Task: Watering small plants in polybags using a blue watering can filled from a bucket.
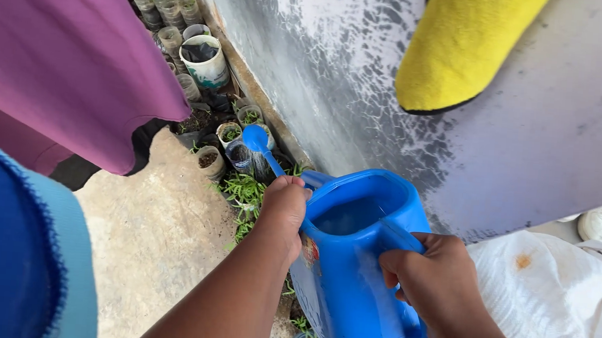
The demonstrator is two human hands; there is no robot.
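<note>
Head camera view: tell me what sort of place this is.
Likely a small outdoor home garden strip along a wall: rows of plastic seedling pots, green sprouts, and a blue watering can sprinkling them.

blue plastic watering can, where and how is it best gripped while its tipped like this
Best by the arched handle at the rear of the blue plastic watering can, taken from above and behind, as the right hand has it. The can tilts spout-down, so a second hold at the front rim by the spout base, where the left hand sits, steadies it.
</note>
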